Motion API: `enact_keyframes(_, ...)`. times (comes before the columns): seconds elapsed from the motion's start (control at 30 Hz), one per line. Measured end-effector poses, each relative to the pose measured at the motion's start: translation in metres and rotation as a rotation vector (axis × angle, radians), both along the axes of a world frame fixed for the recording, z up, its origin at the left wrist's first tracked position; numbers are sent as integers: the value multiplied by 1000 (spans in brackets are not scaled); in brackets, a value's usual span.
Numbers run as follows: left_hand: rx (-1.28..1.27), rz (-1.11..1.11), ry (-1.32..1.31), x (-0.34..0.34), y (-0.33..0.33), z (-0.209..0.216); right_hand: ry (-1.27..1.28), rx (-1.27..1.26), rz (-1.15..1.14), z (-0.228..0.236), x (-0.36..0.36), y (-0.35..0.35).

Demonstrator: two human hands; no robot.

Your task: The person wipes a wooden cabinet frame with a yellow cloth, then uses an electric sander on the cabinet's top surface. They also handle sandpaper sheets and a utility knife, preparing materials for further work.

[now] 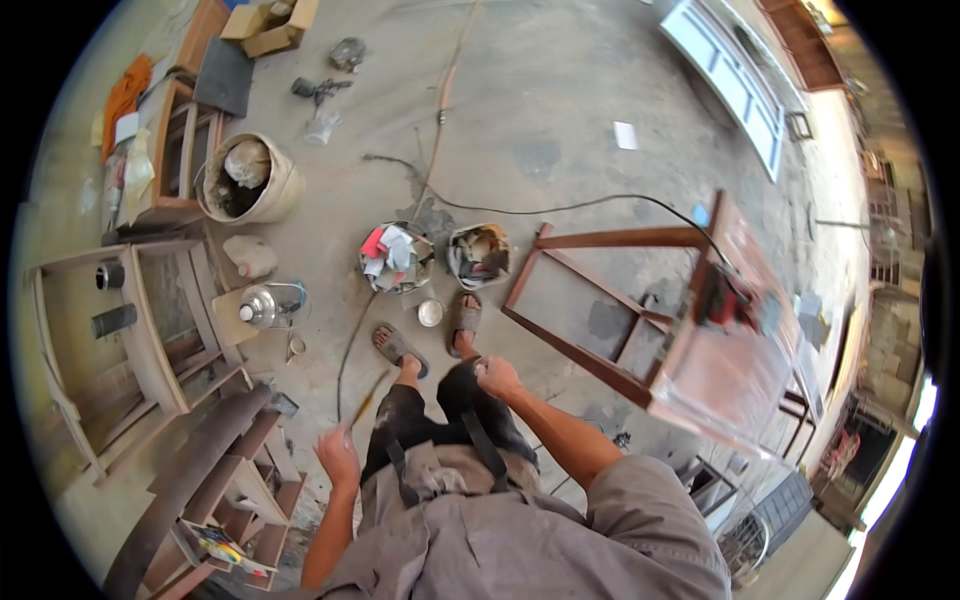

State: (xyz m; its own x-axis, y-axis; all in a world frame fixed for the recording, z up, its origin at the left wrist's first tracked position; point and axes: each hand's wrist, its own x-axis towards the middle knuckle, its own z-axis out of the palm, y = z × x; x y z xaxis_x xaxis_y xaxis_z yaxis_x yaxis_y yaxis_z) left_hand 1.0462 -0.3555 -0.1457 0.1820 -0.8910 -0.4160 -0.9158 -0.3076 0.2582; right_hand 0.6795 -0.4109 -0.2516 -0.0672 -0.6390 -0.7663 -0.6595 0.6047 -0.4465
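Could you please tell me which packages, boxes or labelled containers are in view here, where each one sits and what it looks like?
Cardboard box: top left on the floor, tan, flaps open.
Left container: round, on the floor ahead of the feet, stuffed with red, white and grey scraps.
Right container: beside it, round, pale rim, dark scraps inside.
Small white sheet: flat on the bare concrete, upper right.

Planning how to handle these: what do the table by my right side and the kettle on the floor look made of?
The table looks like wood with a glossy reddish-brown varnish: its top shines with glare, and its legs and rails are squared. The kettle looks like bare polished metal, silvery and reflective. Neither can be told for sure from this view.
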Motion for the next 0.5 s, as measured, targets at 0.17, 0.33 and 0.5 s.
enact_keyframes(0.17,139,69,-110,-24,47,-55,102,141,233,-137,-3,-54)
enact_keyframes(0.33,-34,-59,69,-58,43,-119,184,-6,421,-230,-6,-148)
enact_keyframes(0.5,52,-45,95,-73,51,-167,224,-240,553,-349,28,-210)
